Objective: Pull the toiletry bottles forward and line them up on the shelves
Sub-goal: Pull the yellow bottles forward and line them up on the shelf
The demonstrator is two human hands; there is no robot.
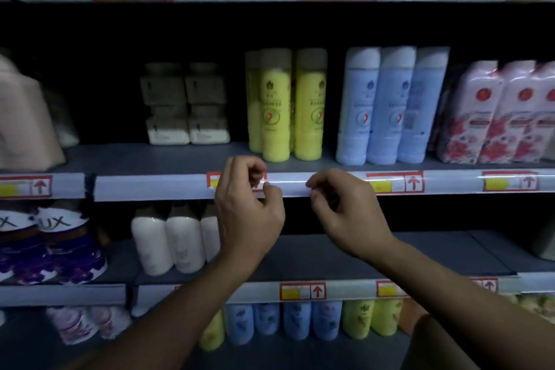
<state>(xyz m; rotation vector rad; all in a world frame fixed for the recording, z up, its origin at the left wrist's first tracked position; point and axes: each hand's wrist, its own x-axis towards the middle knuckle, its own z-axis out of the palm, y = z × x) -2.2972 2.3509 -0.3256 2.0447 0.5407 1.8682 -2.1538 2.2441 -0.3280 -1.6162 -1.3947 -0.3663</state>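
- The middle shelf (192, 159) carries the goods in hand: a pale bulky pack at far left, two stacks of small dark-topped jars (186, 103) set well back, then yellow bottles (285, 105), blue bottles (390, 105) and pink flowered bottles (492, 114) standing near the front edge.
- The lower shelf (360, 252) holds white bottles (171, 242) at its left and lies bare to the right of them.
- The price rail (156, 186) runs along the front of the middle shelf, with red-framed tags on it.
- The left hand (247, 207) hangs in front of that rail, fingers loosely curled, holding nothing that shows.
- The right hand (345, 210) hangs just beside it, likewise curled and, as far as shows, empty; its fingertips lie at the rail.
- Judgement: the yellow, blue and pink rows look faced already, and this is a pause between groups.
- Next likely calls for a reach deep to the jars, or down to the white bottles, drawing them to the edge in an even row.
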